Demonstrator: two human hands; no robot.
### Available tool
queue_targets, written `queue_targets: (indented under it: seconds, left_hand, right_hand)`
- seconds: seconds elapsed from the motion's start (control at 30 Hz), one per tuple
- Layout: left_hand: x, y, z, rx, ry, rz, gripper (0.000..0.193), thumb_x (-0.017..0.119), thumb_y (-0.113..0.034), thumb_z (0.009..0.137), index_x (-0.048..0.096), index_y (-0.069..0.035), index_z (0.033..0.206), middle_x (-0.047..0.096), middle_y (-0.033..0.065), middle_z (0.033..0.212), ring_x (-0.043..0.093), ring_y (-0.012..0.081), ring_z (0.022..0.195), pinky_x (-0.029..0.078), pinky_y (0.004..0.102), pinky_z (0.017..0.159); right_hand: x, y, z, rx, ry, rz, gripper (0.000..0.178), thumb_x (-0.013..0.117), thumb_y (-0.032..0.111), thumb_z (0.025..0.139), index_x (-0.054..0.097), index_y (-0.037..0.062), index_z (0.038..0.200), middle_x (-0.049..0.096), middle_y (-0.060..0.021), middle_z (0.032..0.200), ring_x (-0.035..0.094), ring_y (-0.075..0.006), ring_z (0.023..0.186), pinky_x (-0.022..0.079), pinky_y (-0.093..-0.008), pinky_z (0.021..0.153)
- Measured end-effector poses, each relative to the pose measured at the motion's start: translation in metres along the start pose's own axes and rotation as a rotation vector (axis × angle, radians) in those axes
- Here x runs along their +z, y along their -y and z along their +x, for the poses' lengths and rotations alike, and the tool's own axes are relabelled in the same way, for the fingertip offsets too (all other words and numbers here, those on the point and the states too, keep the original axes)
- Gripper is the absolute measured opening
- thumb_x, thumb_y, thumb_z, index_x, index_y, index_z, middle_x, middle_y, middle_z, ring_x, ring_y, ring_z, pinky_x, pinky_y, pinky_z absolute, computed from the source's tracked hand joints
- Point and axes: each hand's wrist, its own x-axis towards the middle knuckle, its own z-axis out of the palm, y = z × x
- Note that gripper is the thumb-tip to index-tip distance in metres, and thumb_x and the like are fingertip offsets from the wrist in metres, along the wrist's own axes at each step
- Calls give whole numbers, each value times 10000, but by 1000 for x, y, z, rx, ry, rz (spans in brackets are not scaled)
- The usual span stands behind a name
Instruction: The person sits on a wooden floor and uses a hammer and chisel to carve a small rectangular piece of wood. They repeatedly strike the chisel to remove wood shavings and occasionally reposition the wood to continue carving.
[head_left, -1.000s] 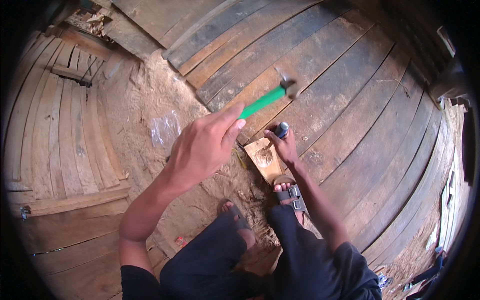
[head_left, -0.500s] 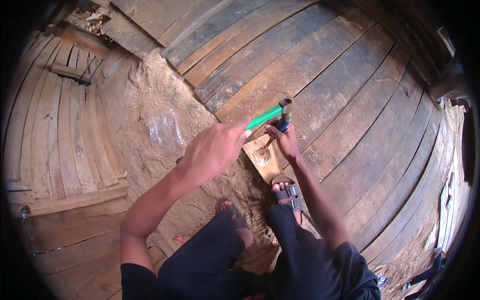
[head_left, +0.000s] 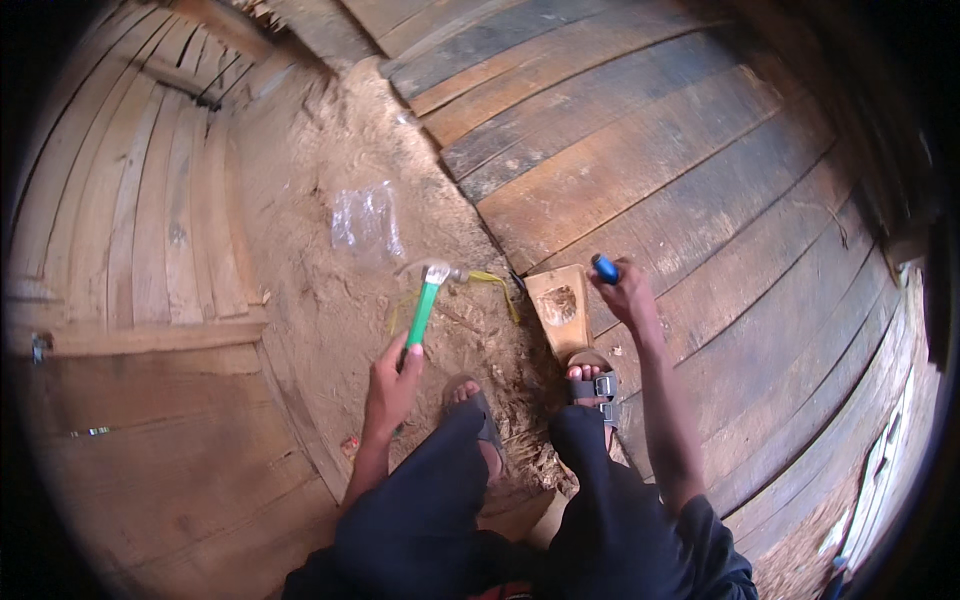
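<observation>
My left hand point(head_left: 391, 392) is closed around the green handle of a claw hammer point(head_left: 424, 308), whose metal head is raised over the bare ground. To the right, my right hand point(head_left: 634, 292) grips a chisel by its blue handle point(head_left: 605, 268); its blade is hidden. Just left of that hand lies a pale wooden block point(head_left: 570, 335) with a rough hollow carved into it. My right foot point(head_left: 592, 385), in a dark buckled sandal, is at the block's near end. Neither tool touches the block.
Dark wooden planks point(head_left: 720, 190) form a floor on the right, and their edge borders loose brown earth. On the earth are a clear plastic sheet point(head_left: 366, 222) and a yellow strip point(head_left: 497, 285). Another plank surface point(head_left: 150, 220) is on the left.
The hammer has moved left and down with my left hand, away from the chisel. My right hand has lifted the chisel off the block's hollow and shifted right. The view has shifted too.
</observation>
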Motion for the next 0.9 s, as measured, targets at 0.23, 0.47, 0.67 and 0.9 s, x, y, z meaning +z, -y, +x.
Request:
queue_targets:
  seconds: [0.23,0.47,0.67,0.9]
  left_hand:
    - [-29,65,-114,-287,-108,-186,323,535,-212,1002,530,1,1245,475,-25,680,455,48,580,367,226,507]
    - [-56,175,-199,-214,-297,-223,175,557,-212,983,573,-38,974,464,-30,639,443,59,546,368,256,496]
    - [-56,121,-181,-268,-279,-267,155,554,-202,987,555,-52,948,453,-38,625,434,41,525,358,230,474]
    - [-71,66,-135,-268,-177,-177,214,537,-231,1006,587,-25,1032,457,-43,625,441,43,536,360,236,477]
  right_hand:
    - [64,-48,23,-143,110,-57,491,693,277,840,557,94,1274,663,-226,1081,632,-409,1019,504,-466,840]
    - [90,7,-5,-252,255,-101,453,697,277,843,545,144,1249,667,-247,1010,643,-460,916,523,-533,740]
    - [138,-1,-9,-330,244,-55,482,672,345,876,509,154,1288,655,-255,1046,621,-466,962,514,-534,762]
    - [131,-9,-6,-467,-104,-140,412,676,330,882,566,129,1224,646,-207,801,647,-433,761,520,-505,713]
